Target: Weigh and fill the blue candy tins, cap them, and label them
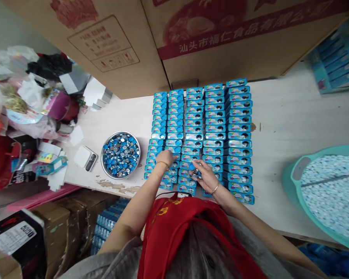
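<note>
Rows of small blue tins (212,120) stand packed in several columns on the table. In the two left columns, round blue caps (179,110) sit in the tops of the tins; farther right, the round openings (221,136) show dark or white. My left hand (164,159) rests over the second column, its fingers closed and a fingertip pressed to a tin top; whatever is under the fingertips is hidden. Curled fingers of my right hand (206,175) hold several round blue and silver caps (194,172) just above the middle column.
To the left, a metal bowl (102,164) holds many caps, with a small white scale (85,158) beside it. A turquoise tub (292,182) of small white pieces stands right. Large cardboard boxes (223,64) form the back. Bags and clutter (31,97) lie far left.
</note>
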A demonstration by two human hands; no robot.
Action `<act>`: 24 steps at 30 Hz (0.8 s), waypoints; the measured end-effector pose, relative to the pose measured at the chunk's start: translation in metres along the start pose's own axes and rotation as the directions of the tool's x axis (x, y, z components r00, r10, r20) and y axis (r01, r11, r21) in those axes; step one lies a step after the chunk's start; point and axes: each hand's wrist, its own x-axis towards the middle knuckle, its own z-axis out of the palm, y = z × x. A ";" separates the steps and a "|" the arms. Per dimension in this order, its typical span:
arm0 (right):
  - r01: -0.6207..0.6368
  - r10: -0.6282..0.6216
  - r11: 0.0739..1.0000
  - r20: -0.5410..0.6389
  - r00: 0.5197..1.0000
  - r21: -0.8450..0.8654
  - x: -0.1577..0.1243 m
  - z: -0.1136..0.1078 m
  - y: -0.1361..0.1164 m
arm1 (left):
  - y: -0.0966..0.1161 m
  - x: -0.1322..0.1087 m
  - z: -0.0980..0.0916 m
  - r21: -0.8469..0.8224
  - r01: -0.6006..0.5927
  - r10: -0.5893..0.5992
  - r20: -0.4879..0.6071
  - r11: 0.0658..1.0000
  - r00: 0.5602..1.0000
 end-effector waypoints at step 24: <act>-0.013 0.014 0.999 0.050 0.999 -0.030 -0.019 0.005 0.010 | -0.004 -0.071 0.059 -0.588 -0.491 0.411 -0.277 0.643 0.869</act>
